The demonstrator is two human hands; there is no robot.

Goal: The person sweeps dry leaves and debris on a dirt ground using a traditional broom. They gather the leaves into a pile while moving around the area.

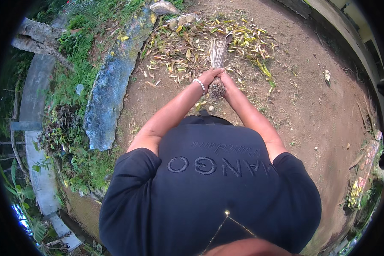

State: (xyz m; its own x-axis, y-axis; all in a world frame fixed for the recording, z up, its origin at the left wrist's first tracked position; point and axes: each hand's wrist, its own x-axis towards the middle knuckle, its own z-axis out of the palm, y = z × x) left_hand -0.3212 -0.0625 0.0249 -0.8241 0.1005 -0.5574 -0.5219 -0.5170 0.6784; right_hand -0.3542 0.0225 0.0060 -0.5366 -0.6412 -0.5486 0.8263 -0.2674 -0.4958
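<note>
A broom of thin dry sticks [217,51] points away from me, its bound butt end towards my body. Both my hands are closed around its handle part. My left hand [208,77], with a beaded bracelet on the wrist, grips from the left side. From the right, my right hand [227,81] wraps the same bundle, and the fingers of the two hands meet on top. The far tips of the sticks lie over a heap of fallen leaves [182,54], yellow, green and brown. Whether the tips touch the ground I cannot tell.
Bare brown soil [310,105] stretches to the right, with a small pale stone [326,76] on it. On the left a blue-painted stone border [107,92] edges green plants [76,153]. Rocks [164,7] stand beyond the leaves. A low wall [348,25] curves along the upper right.
</note>
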